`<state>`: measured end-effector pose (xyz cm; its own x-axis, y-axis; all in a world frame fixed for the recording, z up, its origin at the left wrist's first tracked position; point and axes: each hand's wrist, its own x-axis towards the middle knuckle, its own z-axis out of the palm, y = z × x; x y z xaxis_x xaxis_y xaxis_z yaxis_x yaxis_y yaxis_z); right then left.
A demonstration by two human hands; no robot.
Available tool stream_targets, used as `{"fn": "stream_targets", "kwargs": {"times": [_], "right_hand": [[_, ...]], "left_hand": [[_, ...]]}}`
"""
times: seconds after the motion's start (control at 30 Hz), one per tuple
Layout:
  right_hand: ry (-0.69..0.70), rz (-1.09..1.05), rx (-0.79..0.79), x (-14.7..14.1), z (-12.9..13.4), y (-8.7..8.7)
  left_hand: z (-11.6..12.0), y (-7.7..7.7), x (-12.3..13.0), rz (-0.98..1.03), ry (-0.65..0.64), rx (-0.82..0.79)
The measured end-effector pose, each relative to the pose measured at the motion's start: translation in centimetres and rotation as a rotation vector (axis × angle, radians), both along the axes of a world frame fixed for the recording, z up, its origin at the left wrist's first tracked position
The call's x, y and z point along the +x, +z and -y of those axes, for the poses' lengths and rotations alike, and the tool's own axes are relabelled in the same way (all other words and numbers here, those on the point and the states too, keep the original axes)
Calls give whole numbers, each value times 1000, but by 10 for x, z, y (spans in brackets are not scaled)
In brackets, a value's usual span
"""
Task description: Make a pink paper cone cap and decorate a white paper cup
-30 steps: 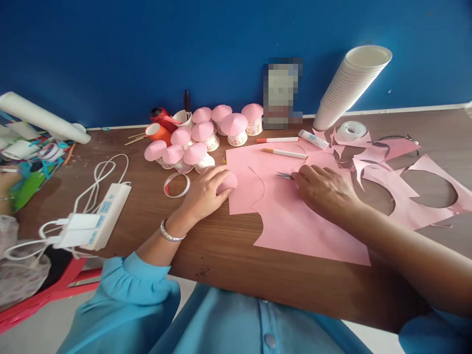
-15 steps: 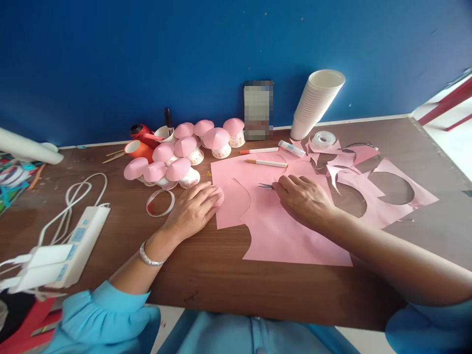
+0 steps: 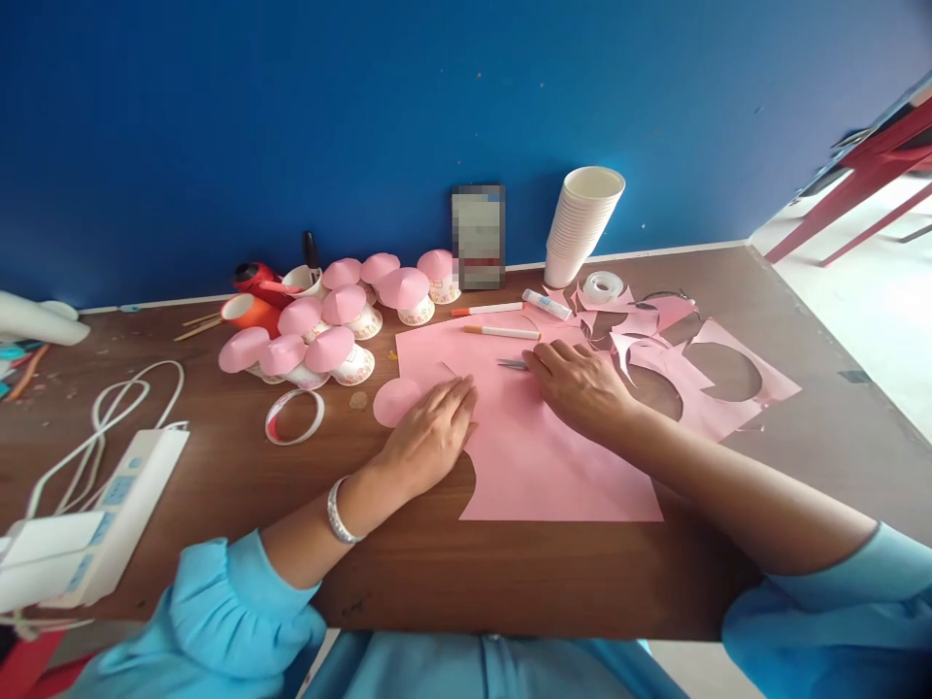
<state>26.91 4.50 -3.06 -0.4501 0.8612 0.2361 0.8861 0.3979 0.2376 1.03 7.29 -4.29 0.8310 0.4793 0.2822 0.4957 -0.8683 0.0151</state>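
My left hand (image 3: 431,432) lies flat with its fingers stretched out on the left part of a pink paper sheet (image 3: 560,466). Beside its fingers, to the left, is a small pink paper disc (image 3: 395,400) that partly overlaps the sheet's edge. My right hand (image 3: 581,386) rests on the sheet, closed around a pair of scissors (image 3: 513,364). Only the blades stick out to the left; the handles are hidden under the hand. Two markers, one with an orange cap (image 3: 487,310) and one with a brown cap (image 3: 502,332), lie above the hands.
Several small cups with pink cone tops (image 3: 330,349) stand at the back left, near a tape ring (image 3: 295,417). Stacked white cups (image 3: 582,228), a glue stick (image 3: 548,305), a tape roll (image 3: 603,286) and cut paper scraps (image 3: 699,413) are at right. A power strip (image 3: 123,515) lies left.
My left hand has moved right, off the pink disc and onto the sheet, so the disc now shows. My right hand keeps hold of the scissors. The camera view has shifted slightly.
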Motion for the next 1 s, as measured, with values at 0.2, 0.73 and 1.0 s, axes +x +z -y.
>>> {"fn": "stream_targets", "kwargs": {"times": [0.2, 0.73, 1.0], "right_hand": [[217, -198, 33, -8, 30, -14], [390, -365, 18, 16, 20, -33], [456, -360, -23, 26, 14, -31]], "left_hand": [[8, -14, -8, -20, 54, -58], [13, -12, -8, -84, 91, 13], [13, -14, -11, -63, 62, 85]]}}
